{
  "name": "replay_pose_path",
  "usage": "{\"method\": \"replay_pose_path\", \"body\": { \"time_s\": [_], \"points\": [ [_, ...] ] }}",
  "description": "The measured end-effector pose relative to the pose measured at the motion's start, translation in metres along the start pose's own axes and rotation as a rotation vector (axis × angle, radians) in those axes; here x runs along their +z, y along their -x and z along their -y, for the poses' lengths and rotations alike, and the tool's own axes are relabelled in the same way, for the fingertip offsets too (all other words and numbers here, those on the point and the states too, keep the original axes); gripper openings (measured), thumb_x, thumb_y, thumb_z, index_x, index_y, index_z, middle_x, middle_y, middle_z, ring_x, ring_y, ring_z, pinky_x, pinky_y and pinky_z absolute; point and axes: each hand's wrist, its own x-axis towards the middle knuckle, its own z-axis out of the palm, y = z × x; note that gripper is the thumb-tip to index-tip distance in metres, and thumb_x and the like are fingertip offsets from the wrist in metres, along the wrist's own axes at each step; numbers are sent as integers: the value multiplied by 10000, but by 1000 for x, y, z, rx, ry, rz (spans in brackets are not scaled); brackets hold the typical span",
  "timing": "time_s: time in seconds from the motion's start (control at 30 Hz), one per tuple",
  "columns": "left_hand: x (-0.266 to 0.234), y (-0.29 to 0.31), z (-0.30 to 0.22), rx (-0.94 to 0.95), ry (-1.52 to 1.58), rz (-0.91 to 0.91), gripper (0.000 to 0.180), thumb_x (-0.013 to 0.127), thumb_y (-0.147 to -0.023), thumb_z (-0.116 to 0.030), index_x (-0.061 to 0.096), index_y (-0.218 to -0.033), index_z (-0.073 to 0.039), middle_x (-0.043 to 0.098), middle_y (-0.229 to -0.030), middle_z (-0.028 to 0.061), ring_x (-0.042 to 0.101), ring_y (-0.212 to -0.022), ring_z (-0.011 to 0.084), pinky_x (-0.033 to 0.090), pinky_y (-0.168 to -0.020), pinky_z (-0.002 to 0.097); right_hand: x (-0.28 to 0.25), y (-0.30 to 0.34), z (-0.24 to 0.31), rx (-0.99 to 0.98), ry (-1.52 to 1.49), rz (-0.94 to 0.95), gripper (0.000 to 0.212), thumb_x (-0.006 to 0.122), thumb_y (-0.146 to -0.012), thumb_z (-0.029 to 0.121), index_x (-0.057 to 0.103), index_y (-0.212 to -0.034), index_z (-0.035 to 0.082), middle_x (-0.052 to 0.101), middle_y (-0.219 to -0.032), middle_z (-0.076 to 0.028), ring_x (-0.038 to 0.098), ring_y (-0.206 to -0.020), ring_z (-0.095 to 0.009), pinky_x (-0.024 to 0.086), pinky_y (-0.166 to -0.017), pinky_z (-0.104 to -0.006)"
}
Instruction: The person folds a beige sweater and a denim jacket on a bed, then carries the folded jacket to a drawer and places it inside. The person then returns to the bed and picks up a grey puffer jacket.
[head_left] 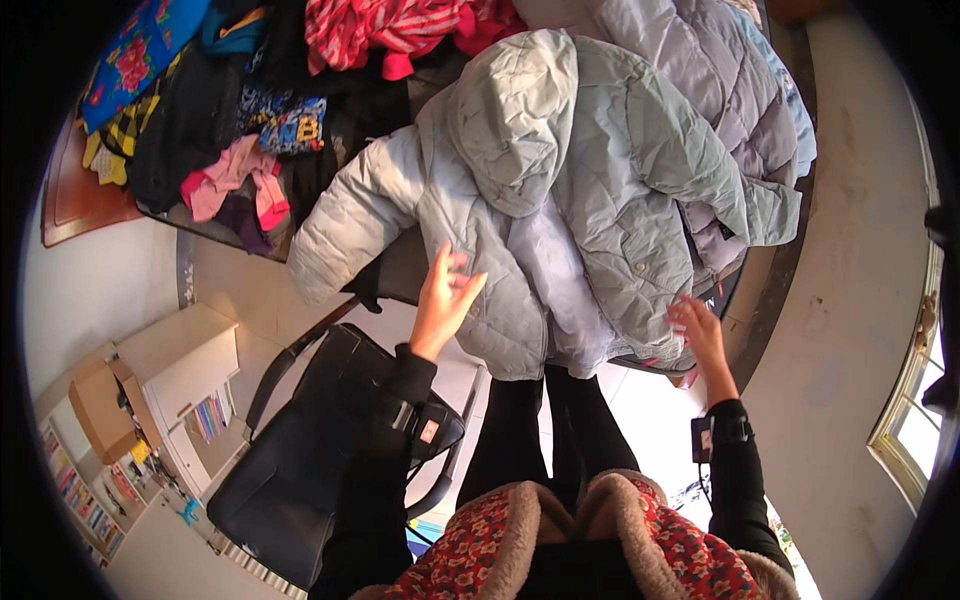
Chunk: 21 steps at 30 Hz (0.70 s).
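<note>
A pale grey-green hooded padded jacket (pixel 620 250) lies spread with its front open, hood (pixel 512 120) toward the far side and hem toward me. Its whitish lining (pixel 560 270) shows between the two front panels. Over the left panel is my left hand (pixel 445 300), fingers spread and holding nothing. My right hand (pixel 698 332) is at the lower right edge of the jacket, its fingers loosely bent and apart; nothing shows in its grasp. Whether the fingertips touch the cloth, I cannot tell.
A greyish-purple padded jacket (pixel 715 90) lies behind on the right. Heaped clothes include a red striped garment (pixel 380 35), a pink garment (pixel 235 180) and a blue floral cloth (pixel 135 62). A black chair (pixel 300 450) stands at left, near a white cabinet (pixel 185 350).
</note>
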Motion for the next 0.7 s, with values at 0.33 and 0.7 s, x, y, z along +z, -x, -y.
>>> {"method": "replay_pose_path", "body": {
  "time_s": [0.33, 0.7],
  "points": [
    [96, -165, -35, -273, -24, -276, 987, 754, -718, -362, 166, -1360, 101, 361, -1316, 349, 414, -1239, 387, 363, -1010, 424, -40, -158, 95, 53, -1234, -238, 733, 587, -883, 480, 287, -1393, 46, 379, -1433, -141, 441, -1267, -290, 384, -1007, -521],
    [-77, -288, -303, 483, 991, 56, 400, 481, -954, -417, 501, -1173, -83, 523, -1254, 85, 463, -1213, 217, 303, -1082, 415, -161, -141, 257, -848, -806, -109, 479, 488, -927, 72, 345, -1378, -8, 512, -1276, -169, 513, -1182, -281, 411, -1029, -457]
  ]
}}
